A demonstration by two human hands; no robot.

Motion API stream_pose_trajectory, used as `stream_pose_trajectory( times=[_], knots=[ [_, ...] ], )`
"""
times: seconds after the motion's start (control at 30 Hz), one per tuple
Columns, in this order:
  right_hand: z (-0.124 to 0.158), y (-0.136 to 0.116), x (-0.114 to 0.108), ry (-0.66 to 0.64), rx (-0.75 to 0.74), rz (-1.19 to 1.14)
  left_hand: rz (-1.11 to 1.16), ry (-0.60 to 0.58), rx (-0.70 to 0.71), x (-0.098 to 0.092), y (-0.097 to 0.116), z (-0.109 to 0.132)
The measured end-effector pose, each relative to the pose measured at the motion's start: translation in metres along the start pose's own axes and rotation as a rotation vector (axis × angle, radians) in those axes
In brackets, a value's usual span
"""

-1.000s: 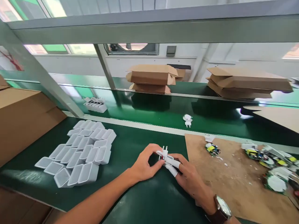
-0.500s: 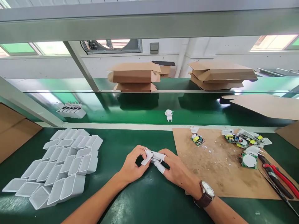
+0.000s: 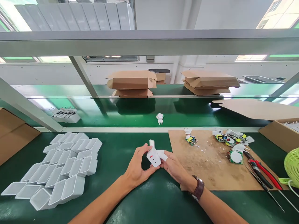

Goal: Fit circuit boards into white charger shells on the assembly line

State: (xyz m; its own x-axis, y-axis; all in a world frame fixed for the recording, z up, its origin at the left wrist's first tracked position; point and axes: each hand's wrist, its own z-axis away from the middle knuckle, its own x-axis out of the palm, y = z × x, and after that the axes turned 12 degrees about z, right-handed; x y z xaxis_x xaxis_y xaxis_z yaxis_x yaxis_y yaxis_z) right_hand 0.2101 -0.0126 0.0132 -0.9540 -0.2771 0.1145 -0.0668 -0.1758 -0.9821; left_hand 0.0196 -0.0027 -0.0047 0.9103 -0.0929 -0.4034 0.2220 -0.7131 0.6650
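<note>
Left hand (image 3: pixel 138 166) and right hand (image 3: pixel 174 167) hold a white adapter (image 3: pixel 154 157); white trays (image 3: pixel 76 187) sit at nine o'clock, a plug piece (image 3: pixel 160 118) at twelve, red-handled pliers (image 3: pixel 267 173) at three.

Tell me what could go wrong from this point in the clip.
1. The white plastic piece is held at the fingers of the left grip and right grip, above the green tabletop; it might slip and drop.
2. The pliers lie with their tips close to a circuit board, so a bump could scrape it.
3. The white trays sit packed together; a sideways knock might shift several.
</note>
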Motion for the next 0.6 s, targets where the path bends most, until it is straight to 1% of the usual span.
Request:
stream_pose_trajectory(
  times=[0.07,0.17,0.23,0.3,0.37,0.43,0.47,0.53,0.6],
  knots=[
    [0.001,-0.003,0.003,-0.005,0.022,-0.067,-0.037,0.032,0.034,0.003,0.002,-0.001],
    [0.002,-0.003,0.005,-0.013,0.058,-0.091,-0.089,0.021,0.029,0.003,0.003,-0.002],
    [0.001,-0.001,0.005,-0.013,0.061,-0.068,-0.117,0.011,0.023,0.002,0.004,-0.002],
    [0.001,0.001,0.006,0.026,0.013,0.009,-0.142,0.013,0.038,0.002,0.005,-0.001],
    [0.002,0.002,0.005,0.103,-0.111,0.144,-0.169,0.044,0.051,0.001,0.005,-0.001],
    [0.003,0.0,0.002,0.176,-0.307,0.342,-0.179,0.076,0.002,0.001,0.001,-0.002],
    [0.003,-0.001,-0.001,0.217,-0.411,0.462,-0.166,0.078,-0.049,0.001,-0.002,-0.004],
    [0.003,-0.006,-0.013,0.345,-0.592,0.733,-0.099,0.056,-0.174,0.002,-0.011,-0.011],
    [0.0,-0.01,-0.029,0.515,-0.702,1.005,-0.006,0.026,-0.274,0.007,-0.021,-0.024]
  ],
)
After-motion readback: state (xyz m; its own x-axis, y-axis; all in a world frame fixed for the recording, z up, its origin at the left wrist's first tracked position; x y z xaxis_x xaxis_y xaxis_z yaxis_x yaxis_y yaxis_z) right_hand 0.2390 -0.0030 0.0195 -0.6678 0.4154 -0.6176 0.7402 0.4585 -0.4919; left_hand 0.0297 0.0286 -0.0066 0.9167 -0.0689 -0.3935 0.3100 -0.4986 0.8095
